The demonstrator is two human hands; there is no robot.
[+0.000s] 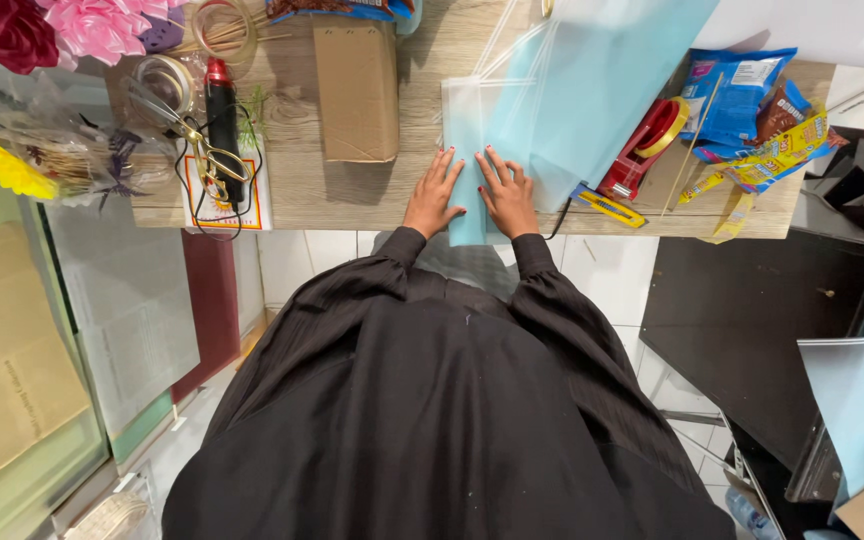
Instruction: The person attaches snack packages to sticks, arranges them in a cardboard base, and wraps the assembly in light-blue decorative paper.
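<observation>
1. The left hand (434,194) is lying flat, fingers spread, pressing on the near edge of the blue sheet (562,95).
2. The right hand (508,195) is lying flat just beside it, fingers spread, also pressing on the sheet.
3. The sheet is lying on the wooden tabletop (352,185), running away from the hands toward the far right; a clear film edge is showing along its left side.
4. A plain brown cardboard box (356,90), oblong and upright in the view, is sitting just left of the sheet.
5. A red tape dispenser (644,145) is touching the sheet's right edge, with a yellow cutter (607,207) near it.
6. Further right of the sheet, a blue snack bag (730,100) and a yellow wrapper (767,160) are lying together.
7. Well left of the sheet, scissors (197,140) and a black-and-red glue gun (220,110) are resting over a white card with an orange border (220,205).
8. Pink and dark red ribbon bows (62,28) are sitting at the far left corner.
</observation>
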